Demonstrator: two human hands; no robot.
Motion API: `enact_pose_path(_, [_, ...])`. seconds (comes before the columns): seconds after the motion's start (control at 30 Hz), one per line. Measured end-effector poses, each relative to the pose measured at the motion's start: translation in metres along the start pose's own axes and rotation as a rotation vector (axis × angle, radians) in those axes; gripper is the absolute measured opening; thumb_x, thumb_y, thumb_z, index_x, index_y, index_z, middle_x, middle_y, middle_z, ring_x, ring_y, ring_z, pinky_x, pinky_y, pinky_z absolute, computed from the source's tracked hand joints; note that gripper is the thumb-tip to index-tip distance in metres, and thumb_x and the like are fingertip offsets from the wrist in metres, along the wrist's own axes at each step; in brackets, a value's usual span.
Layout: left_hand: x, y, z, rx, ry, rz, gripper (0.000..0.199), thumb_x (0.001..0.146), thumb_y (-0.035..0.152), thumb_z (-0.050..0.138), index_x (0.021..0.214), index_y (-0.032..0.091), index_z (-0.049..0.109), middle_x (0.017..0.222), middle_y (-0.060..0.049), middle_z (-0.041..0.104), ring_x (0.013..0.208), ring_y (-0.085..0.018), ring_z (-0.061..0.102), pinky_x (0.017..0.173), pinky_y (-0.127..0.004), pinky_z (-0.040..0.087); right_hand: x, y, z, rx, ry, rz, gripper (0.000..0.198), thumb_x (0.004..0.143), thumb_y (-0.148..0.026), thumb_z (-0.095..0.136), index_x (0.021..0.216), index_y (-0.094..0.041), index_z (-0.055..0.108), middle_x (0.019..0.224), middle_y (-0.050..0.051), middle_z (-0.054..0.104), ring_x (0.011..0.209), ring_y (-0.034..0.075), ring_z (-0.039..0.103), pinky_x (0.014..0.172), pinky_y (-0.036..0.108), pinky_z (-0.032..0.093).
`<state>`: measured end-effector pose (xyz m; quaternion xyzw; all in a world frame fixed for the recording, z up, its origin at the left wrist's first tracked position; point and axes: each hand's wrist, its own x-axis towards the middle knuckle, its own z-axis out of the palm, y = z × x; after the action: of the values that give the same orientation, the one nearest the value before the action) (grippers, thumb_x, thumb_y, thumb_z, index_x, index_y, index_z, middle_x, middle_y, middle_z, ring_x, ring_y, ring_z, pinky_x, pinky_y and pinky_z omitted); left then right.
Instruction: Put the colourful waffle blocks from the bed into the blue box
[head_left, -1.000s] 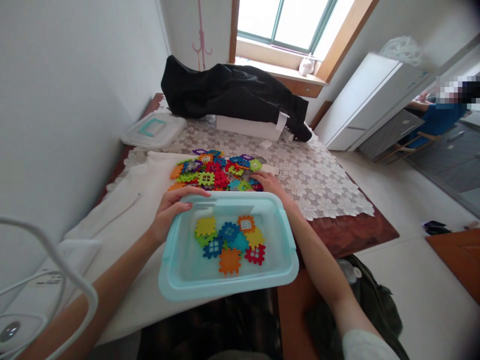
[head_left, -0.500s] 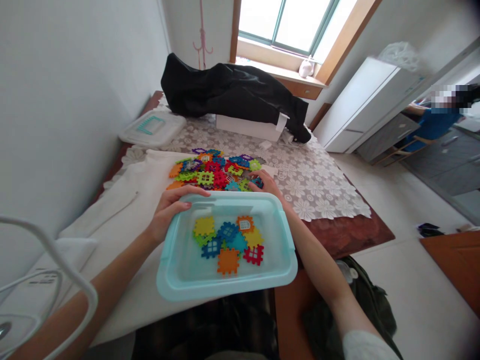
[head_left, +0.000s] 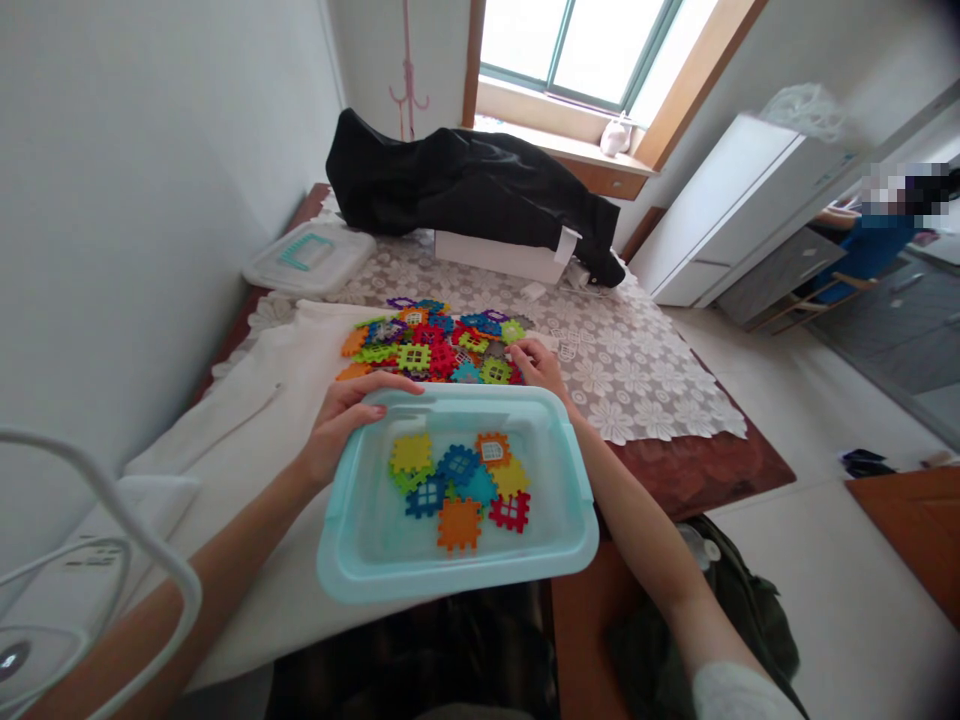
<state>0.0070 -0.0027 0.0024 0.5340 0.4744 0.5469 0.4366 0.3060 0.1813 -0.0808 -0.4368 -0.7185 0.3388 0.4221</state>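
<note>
The pale blue bin sits at my near table edge, holding a few interlocking tiles. My left hand grips its rim at 10 o'clock, fingers curled over. At 12 o'clock lies the tile pile; my right hand rests on it, grasp not discernible.

Both bare arms stretched forward, hands apart.
Left hand palm down, fingers curled over an edge, thumb tucked below, forearm running in from lower left. Right hand farther out, knuckles up, fingers bent down and drawn together at the tips, wrist straight, forearm coming in from lower right, pale sleeve at the elbow.
</note>
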Motion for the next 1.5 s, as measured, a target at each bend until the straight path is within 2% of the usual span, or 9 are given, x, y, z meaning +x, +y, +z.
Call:
enact_pose_path(0.17, [0.000, 0.000, 0.000, -0.013, -0.005, -0.004, 0.033, 0.076, 0.036, 0.076, 0.099, 0.024, 0.095, 0.101, -0.007, 0.090, 0.090, -0.029, 0.078, 0.077, -0.033, 0.061, 0.003, 0.009, -0.005, 0.062, -0.029, 0.036, 0.040, 0.093, -0.063, 0.069, 0.105, -0.025, 0.075, 0.121, 0.011, 0.081, 0.117, 0.029, 0.076, 0.110, 0.048, 0.062])
enact_pose_path(0.33, [0.000, 0.000, 0.000, 0.015, -0.014, 0.010, 0.033, 0.077, 0.035, 0.075, 0.100, 0.022, 0.095, 0.102, -0.008, 0.090, 0.092, -0.031, 0.079, 0.079, -0.036, 0.063, 0.006, 0.012, -0.020, 0.149, -0.103, 0.226, 0.041, 0.084, -0.054, 0.078, 0.115, -0.027, 0.075, 0.127, 0.008, 0.083, 0.111, 0.026, 0.079, 0.109, 0.048, 0.064])
enact_pose_path(0.47, [0.000, 0.001, 0.000, 0.027, -0.010, 0.019, 0.032, 0.078, 0.035, 0.074, 0.100, 0.023, 0.094, 0.104, -0.009, 0.090, 0.095, -0.033, 0.079, 0.081, -0.038, 0.064, 0.006, 0.007, -0.034, 0.171, -0.193, 0.257, 0.042, 0.080, -0.045, 0.081, 0.117, -0.025, 0.074, 0.134, 0.011, 0.082, 0.116, 0.028, 0.080, 0.110, 0.051, 0.066])
enact_pose_path(0.6, [0.000, 0.001, 0.001, 0.013, -0.005, 0.004, 0.032, 0.076, 0.035, 0.074, 0.099, 0.025, 0.095, 0.103, -0.007, 0.090, 0.094, -0.032, 0.079, 0.080, -0.038, 0.064, 0.003, 0.001, -0.051, 0.286, -0.408, 0.247, 0.060, 0.073, -0.027, 0.080, 0.132, -0.027, 0.072, 0.154, 0.012, 0.075, 0.137, 0.030, 0.075, 0.121, 0.053, 0.062])
enact_pose_path(0.7, [0.000, 0.002, 0.002, 0.006, -0.003, 0.003, 0.032, 0.075, 0.035, 0.075, 0.098, 0.025, 0.095, 0.102, -0.007, 0.090, 0.094, -0.031, 0.079, 0.081, -0.036, 0.063, 0.001, 0.000, -0.059, 0.326, -0.489, 0.246, 0.072, 0.070, -0.024, 0.086, 0.140, -0.028, 0.070, 0.160, 0.013, 0.071, 0.142, 0.032, 0.073, 0.118, 0.054, 0.064])
enact_pose_path(1.0, [0.001, -0.001, 0.001, 0.008, -0.010, 0.015, 0.033, 0.077, 0.035, 0.075, 0.099, 0.022, 0.095, 0.102, -0.009, 0.090, 0.091, -0.031, 0.079, 0.077, -0.036, 0.063, 0.003, 0.003, -0.053, 0.261, -0.478, 0.209, 0.058, 0.073, -0.037, 0.093, 0.126, -0.027, 0.076, 0.132, 0.010, 0.079, 0.120, 0.027, 0.078, 0.105, 0.047, 0.068])
enact_pose_path(1.2, [0.002, -0.002, 0.001, -0.021, -0.009, 0.000, 0.033, 0.075, 0.036, 0.076, 0.099, 0.024, 0.095, 0.101, -0.006, 0.090, 0.090, -0.028, 0.078, 0.076, -0.033, 0.061, -0.001, -0.002, -0.043, 0.166, -0.418, 0.230, 0.038, 0.080, -0.046, 0.089, 0.108, -0.024, 0.077, 0.112, 0.004, 0.079, 0.093, 0.020, 0.072, 0.082, 0.034, 0.062])
enact_pose_path(1.4, [0.002, -0.002, 0.000, -0.008, -0.006, 0.014, 0.033, 0.074, 0.035, 0.077, 0.098, 0.026, 0.096, 0.102, -0.006, 0.090, 0.096, -0.029, 0.077, 0.082, -0.033, 0.059, 0.001, -0.003, -0.041, 0.204, -0.457, 0.232, 0.047, 0.078, -0.042, 0.092, 0.119, -0.024, 0.077, 0.112, 0.005, 0.078, 0.101, 0.021, 0.073, 0.087, 0.034, 0.060])
enact_pose_path(1.5, [0.001, -0.001, 0.001, -0.013, -0.001, 0.009, 0.032, 0.074, 0.035, 0.077, 0.098, 0.026, 0.097, 0.102, -0.006, 0.090, 0.097, -0.029, 0.077, 0.083, -0.033, 0.059, 0.002, -0.003, -0.043, 0.215, -0.459, 0.231, 0.045, 0.078, -0.042, 0.091, 0.117, -0.025, 0.077, 0.103, 0.003, 0.077, 0.095, 0.020, 0.072, 0.084, 0.034, 0.060])
